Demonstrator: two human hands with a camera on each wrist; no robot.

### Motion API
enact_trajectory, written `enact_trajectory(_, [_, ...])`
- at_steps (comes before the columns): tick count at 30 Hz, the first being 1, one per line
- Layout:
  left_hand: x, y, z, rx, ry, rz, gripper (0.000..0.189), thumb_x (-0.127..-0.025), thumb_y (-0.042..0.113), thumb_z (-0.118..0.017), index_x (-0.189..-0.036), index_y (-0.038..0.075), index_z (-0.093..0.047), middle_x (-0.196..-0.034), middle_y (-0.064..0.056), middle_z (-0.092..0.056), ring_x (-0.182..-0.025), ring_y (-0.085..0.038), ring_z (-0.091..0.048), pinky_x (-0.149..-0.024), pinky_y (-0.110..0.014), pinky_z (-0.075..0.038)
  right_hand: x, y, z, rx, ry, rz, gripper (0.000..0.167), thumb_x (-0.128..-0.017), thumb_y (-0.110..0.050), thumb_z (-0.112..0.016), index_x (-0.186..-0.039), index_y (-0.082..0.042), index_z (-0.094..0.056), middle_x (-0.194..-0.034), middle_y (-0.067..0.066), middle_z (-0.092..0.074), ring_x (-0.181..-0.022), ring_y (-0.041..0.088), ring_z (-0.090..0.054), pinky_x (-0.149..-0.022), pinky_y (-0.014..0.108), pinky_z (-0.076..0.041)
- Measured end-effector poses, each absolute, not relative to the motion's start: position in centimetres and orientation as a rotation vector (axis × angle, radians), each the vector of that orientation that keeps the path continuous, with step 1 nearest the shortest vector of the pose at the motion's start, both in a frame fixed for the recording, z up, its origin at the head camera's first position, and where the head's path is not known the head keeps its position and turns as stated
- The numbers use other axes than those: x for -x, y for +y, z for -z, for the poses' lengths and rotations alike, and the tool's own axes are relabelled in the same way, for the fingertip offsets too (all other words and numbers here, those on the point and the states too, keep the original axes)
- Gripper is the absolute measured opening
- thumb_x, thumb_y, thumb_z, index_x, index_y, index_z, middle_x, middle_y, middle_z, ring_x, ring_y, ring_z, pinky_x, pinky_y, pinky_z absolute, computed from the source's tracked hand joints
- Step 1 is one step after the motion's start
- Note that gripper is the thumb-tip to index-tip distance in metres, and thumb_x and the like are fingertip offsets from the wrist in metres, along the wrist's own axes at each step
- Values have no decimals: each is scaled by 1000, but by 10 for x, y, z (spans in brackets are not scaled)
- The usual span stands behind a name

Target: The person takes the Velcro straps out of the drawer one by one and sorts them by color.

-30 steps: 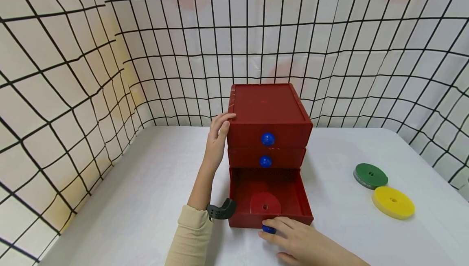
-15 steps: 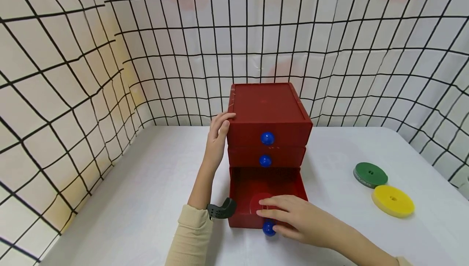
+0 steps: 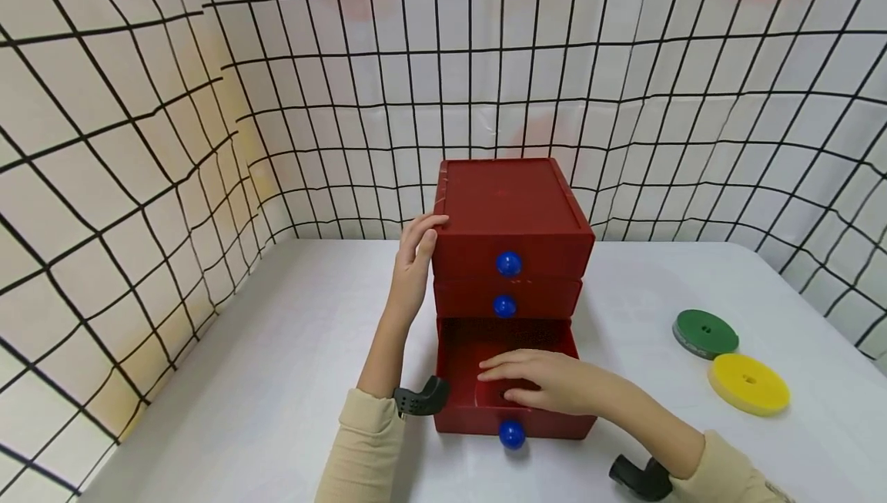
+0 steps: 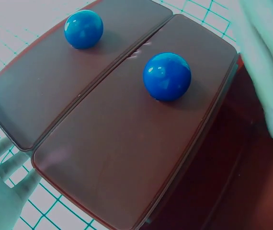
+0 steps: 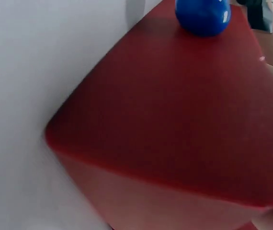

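Observation:
A red three-drawer chest (image 3: 509, 199) stands on the table, its bottom drawer (image 3: 467, 420) pulled out and the upper two closed. My left hand (image 3: 412, 268) rests on the chest's left side, fingertips at the top edge. Inside the bottom drawer lies a flat red disc (image 3: 488, 394) with a small centre hole, partly covered by my right hand (image 3: 557, 381). That hand reaches over the drawer front with fingers extended and thumb near the hole; contact is unclear. Below it, the blue knob (image 3: 512, 435) is free. In the right wrist view, the drawer front (image 5: 165, 105) hides the fingertips.
Right of the chest, a green disc (image 3: 705, 333) and a yellow disc (image 3: 749, 384) lie side by side on the white table (image 3: 291, 349). Black-gridded white walls (image 3: 360, 102) enclose the back and sides. Blue knobs (image 3: 509, 263) stick out from the upper drawers.
My right hand has let go of the bottom drawer's knob and moved up and over into the drawer, above the red disc. My left hand stays on the chest.

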State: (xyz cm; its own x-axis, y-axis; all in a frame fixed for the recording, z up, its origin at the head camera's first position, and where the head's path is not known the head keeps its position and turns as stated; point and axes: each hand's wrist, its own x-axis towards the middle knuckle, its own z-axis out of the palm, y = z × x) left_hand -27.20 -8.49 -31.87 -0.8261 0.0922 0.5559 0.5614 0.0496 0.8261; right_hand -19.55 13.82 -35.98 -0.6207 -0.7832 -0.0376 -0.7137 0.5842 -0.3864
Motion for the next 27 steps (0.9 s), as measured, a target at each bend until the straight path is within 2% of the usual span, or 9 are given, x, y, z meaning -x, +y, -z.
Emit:
enact_trajectory(5, [278,-85,325,666,-1971,1827,41,-95,44,-37,-123,18,-53,-137,3,-35,-126,-15,-33,-103,-46,-31,204,136,367,1160,2483,517,34,-92,-32,-51,-125,-32,-54,-132,-8,-52,-124,19,-46,-99,43,-39])
enact_trajectory(8, [279,-85,326,657,-1975,1829,43,-94,47,-37,-123,19,-53,-138,4,-34,-127,-15,-32,-103,-47,-31,207,135,371,1159,2446,509,34,-91,-35,-50,-126,-34,-53,-134,-7,-50,-127,20,-44,-101,45,-37])
enact_trajectory(13, [276,-86,324,646,-1984,1824,35,-98,34,-36,-123,17,-53,-138,2,-34,-128,-16,-32,-104,-46,-30,210,134,376,1172,2467,470,37,-90,-34,-54,-127,-35,-52,-140,-5,-44,-131,22,-37,-103,46,-35])
enact_trajectory(21, [257,-84,306,635,-2009,1853,32,-99,18,-34,-124,5,-50,-140,-9,-32,-129,-22,-30,-105,-47,-29,215,131,385,1115,2509,466,52,-83,-23,-64,-132,-31,-47,-146,0,-35,-137,28,-25,-103,48,-34])
enact_trajectory(27, [255,-83,303,627,-2019,1842,31,-99,14,-34,-124,4,-50,-139,-11,-32,-127,-23,-32,-104,-48,-30,217,128,388,1091,2517,510,49,-81,-26,-66,-128,-30,-50,-146,2,-34,-137,29,-25,-100,48,-37])
